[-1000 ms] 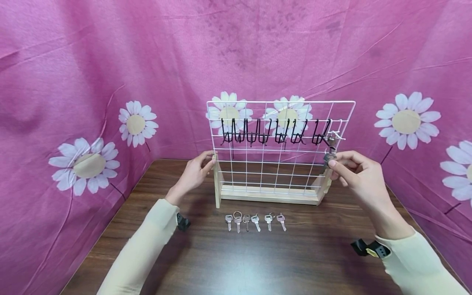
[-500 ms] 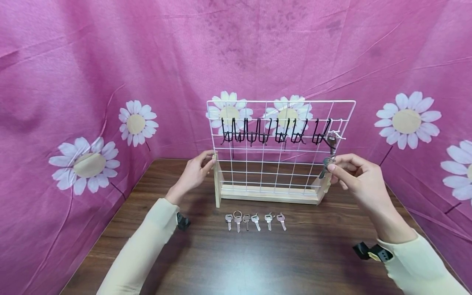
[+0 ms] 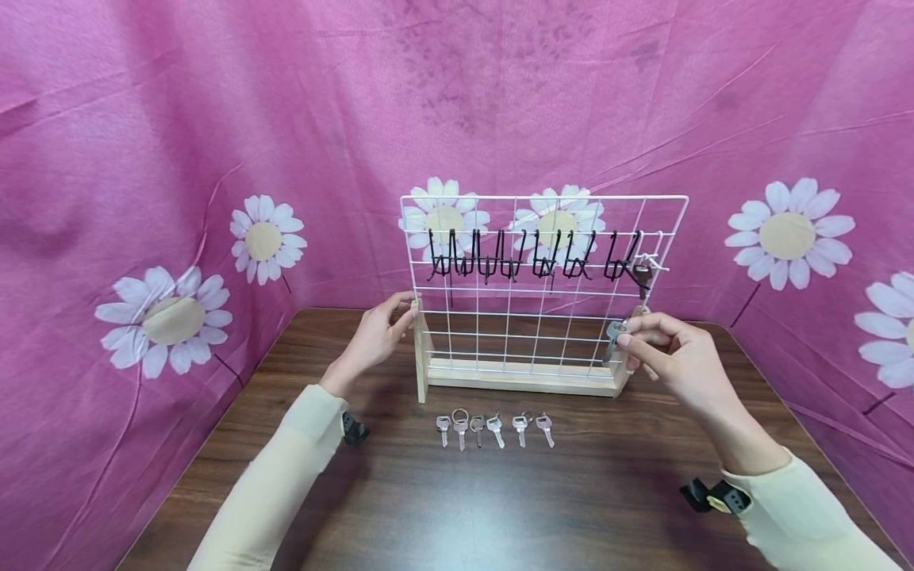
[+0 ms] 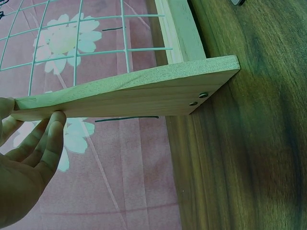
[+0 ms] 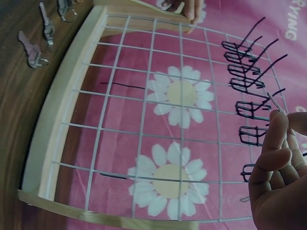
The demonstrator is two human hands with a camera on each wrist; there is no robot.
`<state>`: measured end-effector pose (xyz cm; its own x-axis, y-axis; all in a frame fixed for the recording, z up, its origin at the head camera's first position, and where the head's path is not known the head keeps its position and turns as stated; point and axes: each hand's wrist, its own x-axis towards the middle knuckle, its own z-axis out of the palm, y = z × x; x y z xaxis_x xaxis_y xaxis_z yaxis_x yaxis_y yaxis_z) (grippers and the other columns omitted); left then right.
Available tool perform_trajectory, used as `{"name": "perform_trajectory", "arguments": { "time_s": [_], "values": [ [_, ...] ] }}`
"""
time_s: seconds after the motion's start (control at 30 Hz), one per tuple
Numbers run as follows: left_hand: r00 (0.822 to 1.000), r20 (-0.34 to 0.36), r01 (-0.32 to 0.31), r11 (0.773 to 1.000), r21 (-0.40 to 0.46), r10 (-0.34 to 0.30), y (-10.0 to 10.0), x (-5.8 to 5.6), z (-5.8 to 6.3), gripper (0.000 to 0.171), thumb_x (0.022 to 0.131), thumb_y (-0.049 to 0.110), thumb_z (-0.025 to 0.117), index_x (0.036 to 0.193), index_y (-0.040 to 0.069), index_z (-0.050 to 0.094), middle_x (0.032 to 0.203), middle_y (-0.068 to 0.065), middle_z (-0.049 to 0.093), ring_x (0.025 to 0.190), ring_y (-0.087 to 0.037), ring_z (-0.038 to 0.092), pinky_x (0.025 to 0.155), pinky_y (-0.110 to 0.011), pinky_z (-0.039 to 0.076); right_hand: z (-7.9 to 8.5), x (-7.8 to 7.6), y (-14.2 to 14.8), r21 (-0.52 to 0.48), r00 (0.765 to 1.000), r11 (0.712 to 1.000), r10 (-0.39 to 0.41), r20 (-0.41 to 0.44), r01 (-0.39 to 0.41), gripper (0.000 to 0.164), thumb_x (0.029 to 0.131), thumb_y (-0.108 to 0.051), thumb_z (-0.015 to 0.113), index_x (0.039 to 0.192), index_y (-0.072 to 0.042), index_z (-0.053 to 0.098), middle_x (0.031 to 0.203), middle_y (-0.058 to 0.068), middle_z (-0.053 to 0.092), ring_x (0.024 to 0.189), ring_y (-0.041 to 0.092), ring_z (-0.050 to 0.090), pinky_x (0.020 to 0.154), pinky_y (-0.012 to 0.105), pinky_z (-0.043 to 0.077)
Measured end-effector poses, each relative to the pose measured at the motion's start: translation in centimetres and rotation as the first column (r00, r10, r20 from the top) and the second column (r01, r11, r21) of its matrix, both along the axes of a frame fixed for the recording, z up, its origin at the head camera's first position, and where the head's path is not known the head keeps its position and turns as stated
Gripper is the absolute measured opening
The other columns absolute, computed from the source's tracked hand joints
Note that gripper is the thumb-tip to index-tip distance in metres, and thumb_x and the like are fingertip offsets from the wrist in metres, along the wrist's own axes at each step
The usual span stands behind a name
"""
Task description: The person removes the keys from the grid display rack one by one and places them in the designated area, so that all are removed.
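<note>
A white wire-grid rack (image 3: 524, 323) with a wooden base stands on the table. My left hand (image 3: 374, 337) grips its left wooden side panel (image 4: 124, 93), fingers against the outer face. Between thumb and fingers my right hand (image 3: 674, 353) pinches a grey key (image 3: 612, 333), in front of the grid's lower right part; in the right wrist view only the thin edge of this key (image 5: 276, 103) shows. Above that hand another dark key (image 3: 643, 277) hangs from a white hook (image 3: 651, 260) at the grid's right end.
Several black hooks (image 3: 546, 258) run in a row across the grid and stick out forward. In front of the rack several keys (image 3: 496, 430), some with rings, lie in a row on the brown wooden table (image 3: 400, 507). Behind hangs a pink flowered cloth (image 3: 343, 159).
My right hand has moved down and to the left, away from the white hook, with the grey key. The hanging key stays on the hook. My left hand has not moved.
</note>
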<state>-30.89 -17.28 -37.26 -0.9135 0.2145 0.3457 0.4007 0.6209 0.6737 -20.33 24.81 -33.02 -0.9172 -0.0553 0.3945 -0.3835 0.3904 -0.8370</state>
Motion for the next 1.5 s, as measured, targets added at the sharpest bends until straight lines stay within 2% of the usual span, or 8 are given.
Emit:
{"name": "perform_trajectory", "arguments": {
  "time_s": [0.13,0.4,0.6,0.73,0.97,1.2,1.5],
  "values": [
    [1.0,-0.01,-0.001,1.0,-0.008,0.001,-0.1,0.1,0.0,0.036,0.104,0.026,0.055,0.137,0.012,0.056,0.12,-0.016,0.071,0.089,-0.028,0.075,0.07,-0.031,0.063,-0.6,-0.2,-0.1,0.002,0.999,1.0,0.017,0.038,-0.017,0.01,0.093,-0.01,0.07,0.1,-0.015,0.067,0.068,-0.018,0.07,0.056,0.005,0.064,0.043,0.022,0.044],
    [1.0,-0.013,0.0,1.0,-0.004,0.0,-0.1,0.0,-0.1,0.037,0.103,0.025,0.056,0.137,0.011,0.057,0.12,-0.016,0.072,0.089,-0.028,0.074,0.07,-0.032,0.063,-1.8,-0.9,-0.2,-0.022,0.991,0.996,0.084,0.107,-0.082,0.009,0.094,-0.011,0.069,0.102,-0.01,0.066,0.065,-0.008,0.068,0.052,0.004,0.058,0.042,0.025,0.041],
    [1.0,0.0,0.001,1.0,-0.001,-0.001,0.0,0.1,0.1,0.035,0.104,0.026,0.055,0.136,0.014,0.057,0.121,-0.015,0.071,0.089,-0.027,0.075,0.069,-0.031,0.062,-2.9,-1.3,-0.2,-0.045,0.975,0.991,0.135,0.174,-0.129,0.012,0.095,-0.012,0.069,0.104,-0.006,0.064,0.063,-0.007,0.065,0.049,0.004,0.05,0.038,0.03,0.036],
    [1.0,0.009,0.003,1.0,0.008,-0.003,0.0,0.3,0.2,0.036,0.104,0.026,0.055,0.137,0.012,0.057,0.122,-0.016,0.071,0.091,-0.028,0.075,0.07,-0.031,0.063,-3.9,-1.7,-0.2,-0.041,0.966,0.989,0.149,0.211,-0.143,0.014,0.095,-0.014,0.068,0.104,-0.005,0.063,0.06,-0.007,0.063,0.048,0.003,0.046,0.038,0.032,0.035],
    [1.0,0.017,0.005,1.0,0.013,-0.006,0.0,0.3,0.3,0.038,0.104,0.026,0.055,0.138,0.01,0.056,0.122,-0.016,0.071,0.092,-0.028,0.074,0.07,-0.03,0.063,-5.6,-2.2,-0.1,-0.015,0.954,0.988,0.15,0.261,-0.152,0.024,0.094,-0.014,0.07,0.109,0.002,0.061,0.065,-0.008,0.067,0.052,0.004,0.054,0.039,0.025,0.04],
    [1.0,0.002,0.003,1.0,0.008,-0.003,-0.1,0.2,0.2,0.038,0.104,0.028,0.055,0.138,0.012,0.056,0.12,-0.015,0.071,0.09,-0.029,0.074,0.068,-0.031,0.062,-7.2,-2.9,0.0,-0.026,0.921,0.977,0.21,0.33,-0.213,0.031,0.095,-0.01,0.067,0.116,0.011,0.058,0.073,-0.011,0.073,0.057,0.006,0.059,0.041,0.023,0.043],
    [1.0,0.009,0.002,1.0,0.007,-0.002,0.0,0.2,0.2,0.039,0.104,0.027,0.055,0.139,0.011,0.055,0.121,-0.015,0.071,0.091,-0.028,0.074,0.07,-0.031,0.063,-9.6,-3.7,0.0,-0.01,0.872,0.968,0.23,0.433,-0.25,0.036,0.091,-0.013,0.071,0.117,0.008,0.059,0.072,-0.011,0.073,0.057,0.008,0.062,0.041,0.02,0.041]
  ]
}}
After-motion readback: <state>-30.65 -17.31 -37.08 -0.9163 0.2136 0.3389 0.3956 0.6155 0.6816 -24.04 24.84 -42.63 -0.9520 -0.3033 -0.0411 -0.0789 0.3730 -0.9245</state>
